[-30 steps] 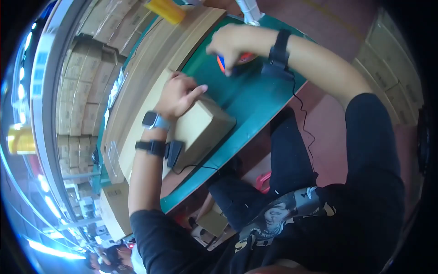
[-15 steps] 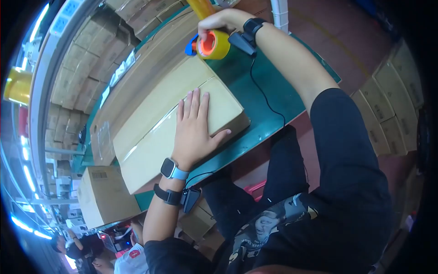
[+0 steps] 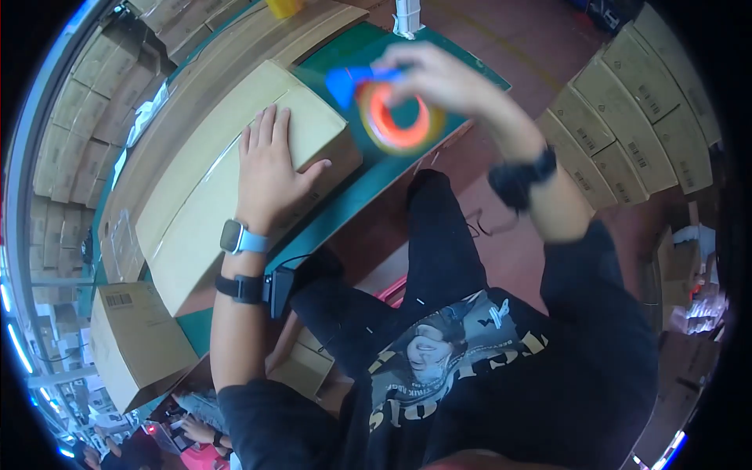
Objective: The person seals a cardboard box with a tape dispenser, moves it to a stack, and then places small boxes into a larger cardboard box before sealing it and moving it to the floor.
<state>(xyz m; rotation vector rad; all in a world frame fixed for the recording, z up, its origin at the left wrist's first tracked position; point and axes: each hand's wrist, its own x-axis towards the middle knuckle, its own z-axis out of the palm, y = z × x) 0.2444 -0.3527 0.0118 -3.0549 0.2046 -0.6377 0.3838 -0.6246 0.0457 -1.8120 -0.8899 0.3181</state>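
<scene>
Tape dispenser (image 3: 381,125) hangs from the right grip (image 3: 429,77).

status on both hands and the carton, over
Left hand spread flat on carton. Right hand gripping tape dispenser by carton's right end. Left hand covering part of carton's top.

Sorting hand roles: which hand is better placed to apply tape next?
Likely the right hand: it holds the tape dispenser, whereas the left hand lies flat on the box.
</scene>
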